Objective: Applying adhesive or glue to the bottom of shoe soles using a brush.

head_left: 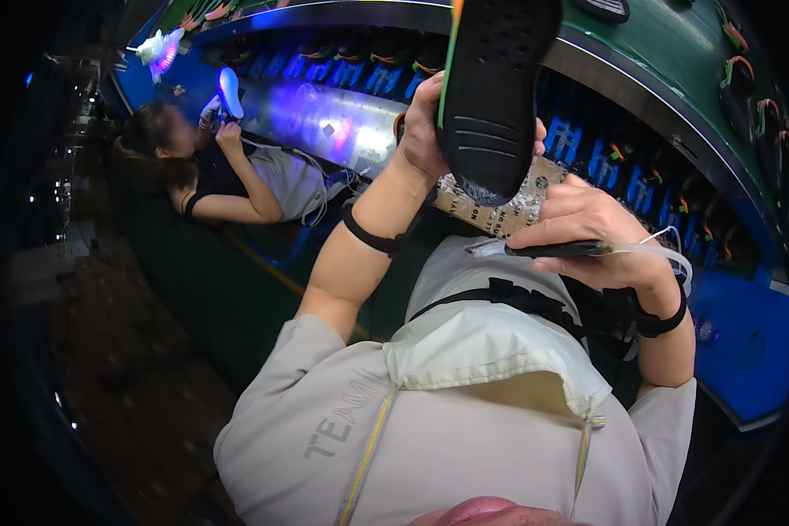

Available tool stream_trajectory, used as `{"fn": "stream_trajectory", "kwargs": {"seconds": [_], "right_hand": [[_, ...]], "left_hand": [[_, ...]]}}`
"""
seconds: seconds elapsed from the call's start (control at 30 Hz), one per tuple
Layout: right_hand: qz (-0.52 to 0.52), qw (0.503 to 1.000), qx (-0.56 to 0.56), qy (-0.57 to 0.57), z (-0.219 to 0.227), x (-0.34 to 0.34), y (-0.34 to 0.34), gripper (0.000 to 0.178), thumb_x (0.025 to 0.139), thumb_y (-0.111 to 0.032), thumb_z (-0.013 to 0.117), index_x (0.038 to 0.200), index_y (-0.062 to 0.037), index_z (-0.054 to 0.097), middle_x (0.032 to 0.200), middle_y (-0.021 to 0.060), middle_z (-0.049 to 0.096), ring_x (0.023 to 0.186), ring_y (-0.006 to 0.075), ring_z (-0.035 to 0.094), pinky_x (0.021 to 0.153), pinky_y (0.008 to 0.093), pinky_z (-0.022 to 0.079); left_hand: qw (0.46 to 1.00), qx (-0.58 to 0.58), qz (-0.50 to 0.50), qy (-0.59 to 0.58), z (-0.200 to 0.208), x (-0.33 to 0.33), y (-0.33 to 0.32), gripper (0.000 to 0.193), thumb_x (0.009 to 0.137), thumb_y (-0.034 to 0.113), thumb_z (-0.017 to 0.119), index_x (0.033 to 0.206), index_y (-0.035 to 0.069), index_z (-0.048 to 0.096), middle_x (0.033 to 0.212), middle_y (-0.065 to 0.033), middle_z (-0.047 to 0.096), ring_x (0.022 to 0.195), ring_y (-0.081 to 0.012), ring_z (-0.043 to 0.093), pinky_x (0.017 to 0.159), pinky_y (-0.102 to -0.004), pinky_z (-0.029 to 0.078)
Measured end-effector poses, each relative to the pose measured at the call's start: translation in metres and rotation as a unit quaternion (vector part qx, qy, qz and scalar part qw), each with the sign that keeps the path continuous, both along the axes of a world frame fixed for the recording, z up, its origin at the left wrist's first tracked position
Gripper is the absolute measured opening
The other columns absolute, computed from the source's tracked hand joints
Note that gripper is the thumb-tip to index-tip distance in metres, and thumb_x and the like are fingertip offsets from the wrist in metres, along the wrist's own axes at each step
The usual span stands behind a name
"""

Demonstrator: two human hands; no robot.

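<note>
My left hand (422, 131) is closed around a black shoe sole (493, 105), gripping it by both edges. A strip of green and orange runs along its left side. The broad face toward me has small dimples and a few pale curved lines, and its rounded lower end looks shiny. Below and to the right, my right hand (587, 228) grips a brush (552, 250) with a black handle. Its pale tip points left, apart from the sole. A clear tube (675, 256) runs from the handle's back end past my wrist.
A cardboard box (473, 206) wrapped in film sits behind my hands. Beyond it are rows of blue holders (561, 140) and a green conveyor belt (657, 66) carrying dark shoe parts. At the left, a co-worker (223, 175) holds a sole (230, 92) beside a metal tabletop (333, 123).
</note>
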State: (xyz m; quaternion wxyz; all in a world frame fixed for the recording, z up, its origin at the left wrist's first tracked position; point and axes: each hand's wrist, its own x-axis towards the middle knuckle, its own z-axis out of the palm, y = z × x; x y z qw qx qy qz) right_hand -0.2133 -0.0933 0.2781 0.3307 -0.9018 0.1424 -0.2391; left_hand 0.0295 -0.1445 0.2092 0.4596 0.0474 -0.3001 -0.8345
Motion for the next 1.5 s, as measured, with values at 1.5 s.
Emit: {"fn": "stream_trajectory", "kwargs": {"seconds": [1.5], "right_hand": [[-0.375,0.898,0.228,0.033,-0.08,-0.062,0.036,0.027,0.088,-0.013,0.073,0.111,0.0,0.074,0.09,0.0127,0.07,0.081,0.0225,0.063,0.076,0.032,0.048]], "left_hand": [[0.401,-0.224,0.417,-0.784,-0.231,0.164,-0.001,0.035,0.088,0.02,0.069,0.113,-0.005,0.072,0.111,-0.03,0.068,0.098,-0.0466,0.067,0.09,-0.0488,0.055]]}}
